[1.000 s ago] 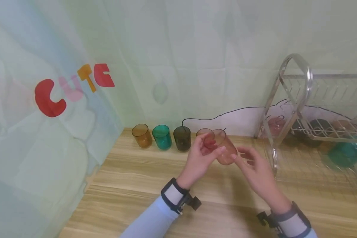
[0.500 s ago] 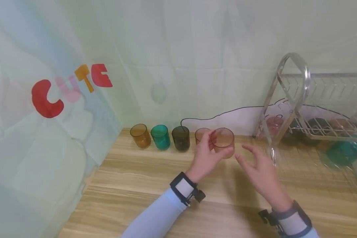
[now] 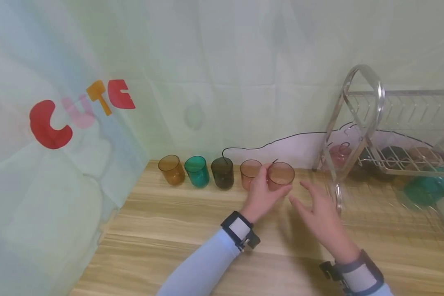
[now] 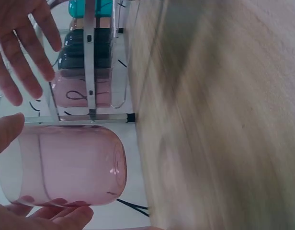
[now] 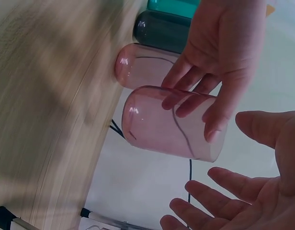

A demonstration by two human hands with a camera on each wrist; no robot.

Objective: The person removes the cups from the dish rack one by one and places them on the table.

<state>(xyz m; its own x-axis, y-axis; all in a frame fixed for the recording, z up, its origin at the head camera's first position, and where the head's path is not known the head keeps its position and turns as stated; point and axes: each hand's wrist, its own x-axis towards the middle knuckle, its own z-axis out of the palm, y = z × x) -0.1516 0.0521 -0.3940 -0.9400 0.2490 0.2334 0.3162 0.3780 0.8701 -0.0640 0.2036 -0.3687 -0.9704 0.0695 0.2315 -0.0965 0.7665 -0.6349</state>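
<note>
Just left of the rack, a pink cup
Left hand grips it; nearer the rack, right hand, fingers apart.

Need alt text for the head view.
Left hand holds a translucent pink cup over a wooden table, the right hand open beside it. To the left, a row: orange cup, teal cup, dark cup, second pink cup; at right, a metal rack with more cups.
</note>
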